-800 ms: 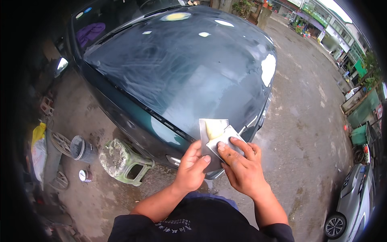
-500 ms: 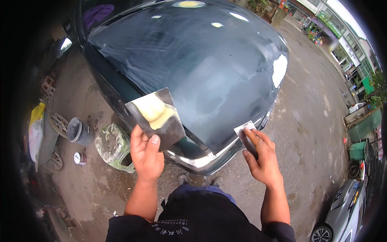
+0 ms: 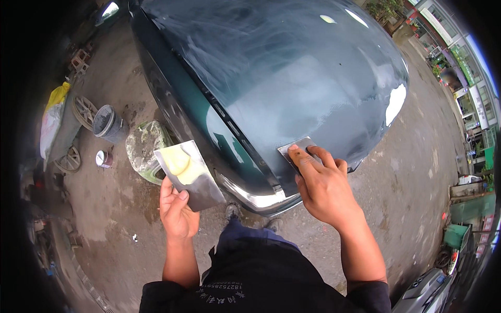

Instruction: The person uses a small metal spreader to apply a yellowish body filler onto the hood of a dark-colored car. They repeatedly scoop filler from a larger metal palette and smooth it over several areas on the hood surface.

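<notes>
Gripped at its lower corner by my left hand (image 3: 178, 215) is a flat dark mixing board (image 3: 206, 190), with a mound of pale yellow filler putty (image 3: 179, 163) on its upper half. The board is held beside the front corner of a dark green car, apart from it. My right hand (image 3: 329, 195) has its fingers pressed down over a small flat putty scraper (image 3: 301, 144). The scraper lies at the near part of the car hood (image 3: 282, 88), seemingly touching it. Grey, dull, sanded-looking patches cover much of the hood.
A worn, crusted stool (image 3: 147, 146), a grey bucket (image 3: 108, 125) and a small paint can (image 3: 104, 159) stand on the ground to the left. Behind them is a wheeled cart (image 3: 67, 122). A silver car (image 3: 425, 295) is at the lower right, and a headlight (image 3: 255, 197) sits below the hood.
My right hand has moved left with the scraper onto the hood. My left hand and the board have shifted slightly down and left. The view has tilted, so the hood sits farther right.
</notes>
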`<state>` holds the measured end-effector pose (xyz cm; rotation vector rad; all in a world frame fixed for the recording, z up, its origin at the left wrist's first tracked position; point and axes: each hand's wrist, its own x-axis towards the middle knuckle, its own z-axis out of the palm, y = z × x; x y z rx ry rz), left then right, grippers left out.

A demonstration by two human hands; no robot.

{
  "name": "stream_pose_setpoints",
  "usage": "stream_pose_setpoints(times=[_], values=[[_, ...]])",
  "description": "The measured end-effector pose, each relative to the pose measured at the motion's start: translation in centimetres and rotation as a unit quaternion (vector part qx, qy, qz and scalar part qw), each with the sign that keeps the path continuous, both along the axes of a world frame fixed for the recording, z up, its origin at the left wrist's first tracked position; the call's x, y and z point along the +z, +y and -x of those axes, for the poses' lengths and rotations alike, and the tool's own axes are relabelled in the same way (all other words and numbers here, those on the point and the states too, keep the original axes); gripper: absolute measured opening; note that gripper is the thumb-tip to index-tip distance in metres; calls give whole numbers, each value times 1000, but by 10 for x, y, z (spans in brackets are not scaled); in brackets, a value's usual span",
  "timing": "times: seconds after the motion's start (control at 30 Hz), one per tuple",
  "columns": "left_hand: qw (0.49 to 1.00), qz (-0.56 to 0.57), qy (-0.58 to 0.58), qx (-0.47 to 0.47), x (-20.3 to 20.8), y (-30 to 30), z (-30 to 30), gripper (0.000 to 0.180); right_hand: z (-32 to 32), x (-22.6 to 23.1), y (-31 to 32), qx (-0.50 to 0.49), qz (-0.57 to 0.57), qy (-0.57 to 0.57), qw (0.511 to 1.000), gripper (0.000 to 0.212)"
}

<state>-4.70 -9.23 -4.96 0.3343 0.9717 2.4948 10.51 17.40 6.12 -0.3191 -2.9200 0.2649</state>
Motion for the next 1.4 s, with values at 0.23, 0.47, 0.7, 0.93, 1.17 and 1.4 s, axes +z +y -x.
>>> stream_pose_setpoints(times=[0.23,0.47,0.7,0.93,1.17,1.4], values=[[1000,-8,-16,-14,-11,-2,12,58,38,7,-15,-20,-4,-9,1000,51],[998,-16,-30,-44,-21,-2,27,58,31,2,-41,-44,-38,-42,997,55],[996,-23,-38,-72,-22,-3,43,56,17,18,-52,-68,-18,-58,996,56],[994,-29,-32,-102,-23,-6,50,58,62,15,-52,-105,-32,-41,993,56],[993,-16,-41,-108,-26,-5,53,57,40,4,-76,-93,-40,-51,993,56],[991,-12,-37,-128,-20,0,62,56,38,25,-61,-122,-43,-20,991,58]])
